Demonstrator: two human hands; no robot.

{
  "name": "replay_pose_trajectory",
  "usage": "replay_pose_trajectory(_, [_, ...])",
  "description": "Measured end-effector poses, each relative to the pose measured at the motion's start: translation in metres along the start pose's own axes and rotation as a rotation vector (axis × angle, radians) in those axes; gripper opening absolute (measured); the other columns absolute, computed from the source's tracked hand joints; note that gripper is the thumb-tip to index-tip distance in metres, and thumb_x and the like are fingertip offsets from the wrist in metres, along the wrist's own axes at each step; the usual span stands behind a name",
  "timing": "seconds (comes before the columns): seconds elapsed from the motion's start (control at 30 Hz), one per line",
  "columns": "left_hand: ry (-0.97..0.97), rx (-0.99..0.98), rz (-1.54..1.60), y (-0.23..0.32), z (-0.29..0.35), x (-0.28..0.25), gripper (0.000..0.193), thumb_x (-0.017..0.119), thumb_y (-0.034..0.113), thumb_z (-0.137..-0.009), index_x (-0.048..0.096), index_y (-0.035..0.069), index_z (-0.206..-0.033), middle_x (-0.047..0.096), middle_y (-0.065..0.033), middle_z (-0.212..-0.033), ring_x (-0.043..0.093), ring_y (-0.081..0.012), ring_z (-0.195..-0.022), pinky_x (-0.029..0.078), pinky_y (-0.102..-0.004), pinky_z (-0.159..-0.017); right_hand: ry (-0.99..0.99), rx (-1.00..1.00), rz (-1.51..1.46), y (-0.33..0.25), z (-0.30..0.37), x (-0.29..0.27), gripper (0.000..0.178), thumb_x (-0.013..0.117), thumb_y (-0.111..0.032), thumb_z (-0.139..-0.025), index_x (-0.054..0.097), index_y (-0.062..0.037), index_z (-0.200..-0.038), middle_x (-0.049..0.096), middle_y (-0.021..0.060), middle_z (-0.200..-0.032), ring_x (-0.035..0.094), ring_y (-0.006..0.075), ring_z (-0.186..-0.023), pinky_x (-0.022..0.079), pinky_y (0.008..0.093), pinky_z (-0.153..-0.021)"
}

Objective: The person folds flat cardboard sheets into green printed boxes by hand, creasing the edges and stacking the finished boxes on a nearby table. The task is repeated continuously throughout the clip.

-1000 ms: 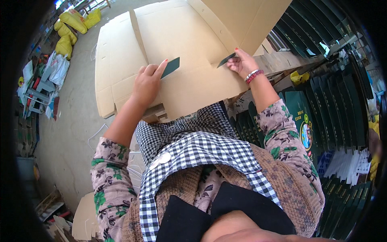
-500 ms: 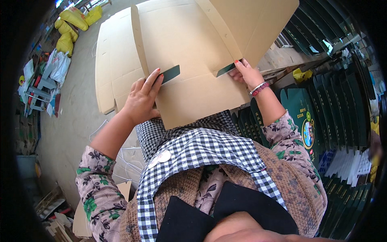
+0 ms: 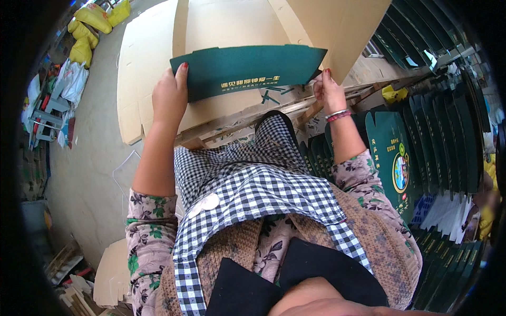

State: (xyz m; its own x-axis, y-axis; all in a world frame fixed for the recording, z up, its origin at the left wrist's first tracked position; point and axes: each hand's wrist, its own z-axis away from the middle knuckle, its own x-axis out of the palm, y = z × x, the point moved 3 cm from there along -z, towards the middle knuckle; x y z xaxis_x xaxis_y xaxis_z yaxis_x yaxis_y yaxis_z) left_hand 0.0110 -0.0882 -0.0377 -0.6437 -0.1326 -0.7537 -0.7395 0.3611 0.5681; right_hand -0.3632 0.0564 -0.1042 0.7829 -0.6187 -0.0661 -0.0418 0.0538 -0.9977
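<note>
A cardboard box (image 3: 226,23), tan inside and dark green outside, stands partly folded on a wooden bench in front of me. Its near panel (image 3: 242,68) is raised, turning a green face with gold lettering toward me. At that panel's left end, my left hand (image 3: 171,97) is closed on the edge, thumb on the green face and the other fingers mostly hidden. My right hand (image 3: 330,95) pinches the right end near the corner. To the left spreads a wide tan flap (image 3: 145,68), and another tan panel (image 3: 337,31) rises at the right.
Green cardboard boxes (image 3: 443,142) stand in dense rows at my right. Green scraps (image 3: 271,97) lie on the wooden bench (image 3: 363,76). Yellow sacks (image 3: 81,50) and a grey stool (image 3: 47,118) are on the left. A flat cardboard piece (image 3: 112,274) lies lower left.
The near panel has swung up from lying tan side up to showing its green face. Both hands have shifted to its ends, and the bench edge has come into view.
</note>
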Motion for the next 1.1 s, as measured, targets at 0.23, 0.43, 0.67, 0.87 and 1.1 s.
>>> replay_pose_trajectory(0.23, [0.005, 0.060, -0.279, 0.017, -0.016, 0.005, 0.047, 0.042, 0.039, -0.098, 0.051, 0.005, -0.130, 0.066, -0.0237, -0.097, 0.063, -0.0416, -0.090, 0.050, -0.0485, -0.078, 0.425, -0.043, -0.070, 0.020, -0.030, 0.049, 0.055, 0.069, -0.052, -0.079, 0.052, -0.0034, -0.098, 0.052, 0.0060, -0.083, 0.047, 0.0136, -0.064, 0.034, 0.0246, -0.050])
replay_pose_trajectory(0.43, [0.162, 0.373, -0.725, 0.051, -0.010, 0.002, 0.041, 0.050, 0.026, -0.095, 0.051, 0.019, -0.135, 0.058, -0.0136, -0.125, 0.056, -0.0335, -0.113, 0.045, -0.0428, -0.093, 0.508, 0.079, -0.268, -0.026, -0.021, 0.066, 0.068, 0.073, -0.024, -0.069, 0.048, 0.0143, -0.119, 0.055, 0.0226, -0.120, 0.056, 0.0268, -0.107, 0.042, 0.0362, -0.095])
replay_pose_trajectory(0.67, [-0.077, 0.540, -0.349, 0.058, -0.001, 0.026, 0.053, 0.062, 0.029, -0.086, 0.048, 0.026, -0.138, 0.041, -0.0075, -0.146, 0.038, -0.0283, -0.133, 0.029, -0.0518, -0.105, 0.383, 0.014, -0.379, -0.016, -0.033, 0.059, 0.061, 0.070, -0.028, -0.080, 0.051, 0.0114, -0.123, 0.059, 0.0203, -0.120, 0.058, 0.0247, -0.103, 0.044, 0.0344, -0.091])
replay_pose_trajectory(0.87, [-0.245, 0.562, -0.352, 0.059, 0.003, 0.022, 0.057, 0.064, 0.029, -0.086, 0.045, 0.026, -0.140, 0.041, -0.0052, -0.147, 0.041, -0.0301, -0.131, 0.033, -0.0525, -0.103, 0.465, -0.343, -0.007, -0.045, -0.005, 0.071, 0.044, 0.074, -0.028, -0.081, 0.063, 0.0084, -0.105, 0.064, 0.0184, -0.110, 0.060, 0.0226, -0.096, 0.045, 0.0347, -0.088])
replay_pose_trajectory(1.1, [-0.264, 0.666, -0.261, 0.063, 0.005, 0.024, 0.044, 0.065, 0.017, -0.085, 0.056, 0.015, -0.129, 0.055, -0.0117, -0.130, 0.051, -0.0299, -0.119, 0.040, -0.0443, -0.100, 0.348, -0.390, -0.094, -0.027, -0.005, 0.057, 0.040, 0.071, -0.027, -0.083, 0.064, 0.0057, -0.105, 0.067, 0.0148, -0.100, 0.060, 0.0235, -0.095, 0.045, 0.0324, -0.084])
